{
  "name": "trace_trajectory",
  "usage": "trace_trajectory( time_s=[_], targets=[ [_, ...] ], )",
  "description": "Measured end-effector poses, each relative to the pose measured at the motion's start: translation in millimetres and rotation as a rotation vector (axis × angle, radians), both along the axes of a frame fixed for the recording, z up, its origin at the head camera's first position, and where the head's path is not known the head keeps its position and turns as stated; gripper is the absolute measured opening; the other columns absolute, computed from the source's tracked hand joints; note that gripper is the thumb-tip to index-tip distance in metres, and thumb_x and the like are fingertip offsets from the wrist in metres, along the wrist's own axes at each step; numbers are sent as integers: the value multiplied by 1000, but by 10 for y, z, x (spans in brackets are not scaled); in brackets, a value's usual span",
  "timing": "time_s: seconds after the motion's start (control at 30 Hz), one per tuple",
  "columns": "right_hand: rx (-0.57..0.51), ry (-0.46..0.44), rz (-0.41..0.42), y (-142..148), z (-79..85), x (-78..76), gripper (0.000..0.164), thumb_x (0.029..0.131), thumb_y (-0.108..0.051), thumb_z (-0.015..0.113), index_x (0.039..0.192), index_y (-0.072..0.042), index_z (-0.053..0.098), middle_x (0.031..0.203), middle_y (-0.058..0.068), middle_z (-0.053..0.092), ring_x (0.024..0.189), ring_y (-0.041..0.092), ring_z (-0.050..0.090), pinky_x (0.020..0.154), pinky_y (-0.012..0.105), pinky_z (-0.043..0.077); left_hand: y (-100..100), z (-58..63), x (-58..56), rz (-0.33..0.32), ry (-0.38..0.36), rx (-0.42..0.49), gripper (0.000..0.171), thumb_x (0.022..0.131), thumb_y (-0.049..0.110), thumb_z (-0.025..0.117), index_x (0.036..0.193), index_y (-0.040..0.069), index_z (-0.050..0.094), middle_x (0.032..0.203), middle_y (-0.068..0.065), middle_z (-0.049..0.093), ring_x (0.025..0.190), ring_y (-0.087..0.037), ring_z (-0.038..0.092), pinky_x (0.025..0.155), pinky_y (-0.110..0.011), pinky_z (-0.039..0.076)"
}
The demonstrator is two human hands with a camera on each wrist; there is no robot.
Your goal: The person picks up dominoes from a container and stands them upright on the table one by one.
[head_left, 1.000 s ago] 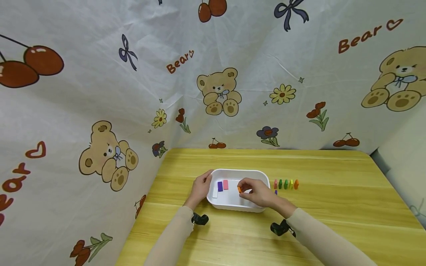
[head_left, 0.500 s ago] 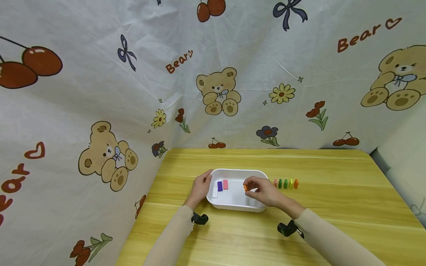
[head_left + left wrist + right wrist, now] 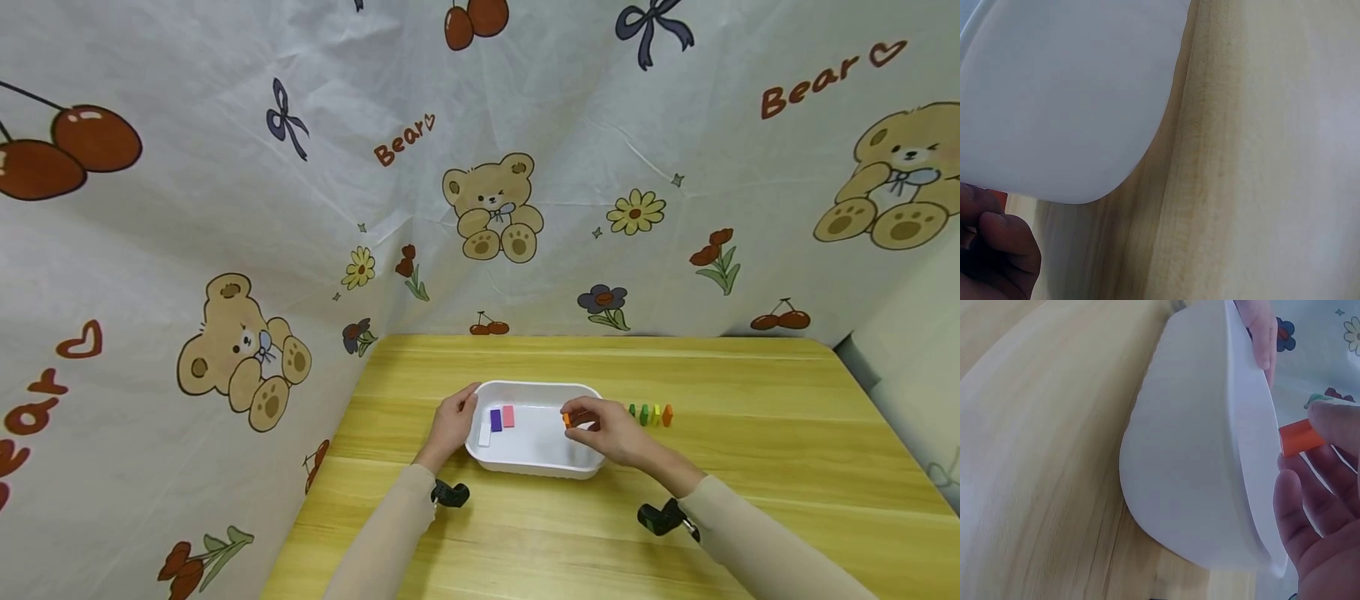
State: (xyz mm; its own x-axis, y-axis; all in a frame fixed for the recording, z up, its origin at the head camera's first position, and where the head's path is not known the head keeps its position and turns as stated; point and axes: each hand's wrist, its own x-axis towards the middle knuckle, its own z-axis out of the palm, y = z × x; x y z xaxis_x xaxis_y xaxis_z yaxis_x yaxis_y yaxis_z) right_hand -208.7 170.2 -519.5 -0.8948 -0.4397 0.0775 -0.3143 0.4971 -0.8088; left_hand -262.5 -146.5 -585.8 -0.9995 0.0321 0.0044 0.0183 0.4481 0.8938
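Observation:
A white plastic tray (image 3: pixel 532 468) rests on the wooden table, with my left hand (image 3: pixel 452 423) gripping its left end. In the left wrist view, that hand's curled fingers (image 3: pixel 1013 240) lie against the tray's end wall. Between thumb and fingertips my right hand (image 3: pixel 611 429) pinches an orange block (image 3: pixel 567 421), over the tray's right side. The right wrist view shows this orange block (image 3: pixel 1300 437) close by the tray's rim. Inside the tray at the left lie a white block (image 3: pixel 485 435), a purple block (image 3: pixel 497 421) and a pink block (image 3: pixel 508 416).
Right of the tray, a row of small upright blocks stands on the table (image 3: pixel 525 542): green blocks (image 3: pixel 643 414), a yellow block (image 3: pixel 656 415) and an orange block (image 3: pixel 667 415). Behind the table hangs a cloth (image 3: pixel 570 125) printed with bears.
My right hand has drifted rightward across the tray with the orange block still pinched, covering a pink and a purple block seen right of the tray earlier. My left hand stays put.

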Motion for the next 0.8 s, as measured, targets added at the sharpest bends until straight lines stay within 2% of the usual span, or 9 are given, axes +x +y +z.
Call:
trace_trajectory(
  time_s=[0.33,0.8],
  targets=[
    [3,26,-61,165,3,13,21,95,-13,75,115,-14,70,104,0,70,102,20,67,78,28,58,8,15,7,-1,-5,4,40,111,30,49,148,20,59,152,-7,57,144,-30,50,119,-48,43],
    [39,39,-134,374,34,19,27,94,-14,76,119,-6,69,105,3,72,102,21,68,77,24,57,0,-7,-8,1,-2,-1,41,111,31,49,149,20,58,152,-6,57,144,-29,50,118,-48,44]
  ],
)
